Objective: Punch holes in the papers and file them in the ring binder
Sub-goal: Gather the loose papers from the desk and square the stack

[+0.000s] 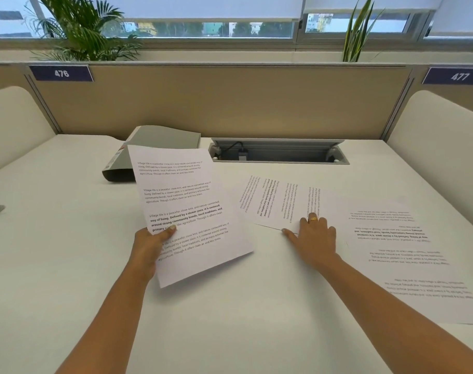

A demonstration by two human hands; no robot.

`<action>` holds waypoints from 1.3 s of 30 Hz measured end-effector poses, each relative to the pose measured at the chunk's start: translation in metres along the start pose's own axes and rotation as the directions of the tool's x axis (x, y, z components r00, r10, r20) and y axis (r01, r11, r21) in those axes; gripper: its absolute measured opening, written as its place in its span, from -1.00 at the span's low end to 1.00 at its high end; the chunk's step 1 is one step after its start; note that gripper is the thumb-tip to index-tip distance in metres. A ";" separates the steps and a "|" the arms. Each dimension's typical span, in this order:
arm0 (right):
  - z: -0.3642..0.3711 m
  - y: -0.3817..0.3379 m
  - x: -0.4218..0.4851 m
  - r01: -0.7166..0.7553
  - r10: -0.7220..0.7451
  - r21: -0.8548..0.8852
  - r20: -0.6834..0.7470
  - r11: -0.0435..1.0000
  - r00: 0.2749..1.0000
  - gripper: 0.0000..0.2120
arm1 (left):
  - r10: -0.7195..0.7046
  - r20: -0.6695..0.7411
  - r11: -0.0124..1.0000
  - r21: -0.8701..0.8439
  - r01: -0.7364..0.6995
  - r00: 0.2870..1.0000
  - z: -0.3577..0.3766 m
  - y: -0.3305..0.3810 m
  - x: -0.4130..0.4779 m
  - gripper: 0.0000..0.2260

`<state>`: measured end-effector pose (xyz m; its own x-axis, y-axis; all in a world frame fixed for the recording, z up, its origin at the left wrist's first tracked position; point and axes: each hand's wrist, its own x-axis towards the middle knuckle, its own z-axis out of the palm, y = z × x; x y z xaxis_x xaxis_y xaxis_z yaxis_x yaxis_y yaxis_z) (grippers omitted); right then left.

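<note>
Head view: the left hand point(151, 244) pinches a printed sheet point(192, 211) above the tabletop point(68, 238); the right hand point(315, 236) lies flat, fingers point(304, 224) spread, on a second sheet point(278, 201). Farther back, the grey binder point(165, 136) lies closed beside a cable box point(278, 153) holding a plug.

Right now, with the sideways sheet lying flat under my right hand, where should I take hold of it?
Probably the near edge of the sheet, from your side. It lies flat on the desk, and a thin shadow along that edge suggests a slight lift. The thumb of your right hand is right there: slip it under and pinch against the fingers on top.
</note>
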<state>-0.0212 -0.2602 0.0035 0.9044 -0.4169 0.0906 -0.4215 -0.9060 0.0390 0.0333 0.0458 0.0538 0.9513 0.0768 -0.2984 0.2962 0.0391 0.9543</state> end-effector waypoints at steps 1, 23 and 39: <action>0.001 0.001 0.000 0.017 -0.017 -0.006 0.003 1.000 1.000 -0.42 | 0.007 0.002 1.000 0.006 -0.007 1.000 0.000 0.002 0.001 -0.79; -0.014 0.040 0.027 0.228 -0.239 0.083 0.156 0.970 0.958 -0.66 | -0.003 0.010 0.999 0.034 0.003 1.000 -0.008 0.001 0.004 -0.82; -0.033 0.003 0.013 -0.084 0.003 0.266 0.291 0.960 0.957 -0.49 | -0.072 -0.002 0.993 0.093 0.072 0.997 -0.012 -0.008 0.002 -0.71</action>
<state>-0.0128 -0.2655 0.0377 0.8832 -0.4230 -0.2027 -0.4632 -0.8544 -0.2353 0.0322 0.0575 0.0455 0.9274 0.0757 -0.3664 0.3704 -0.0481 0.9276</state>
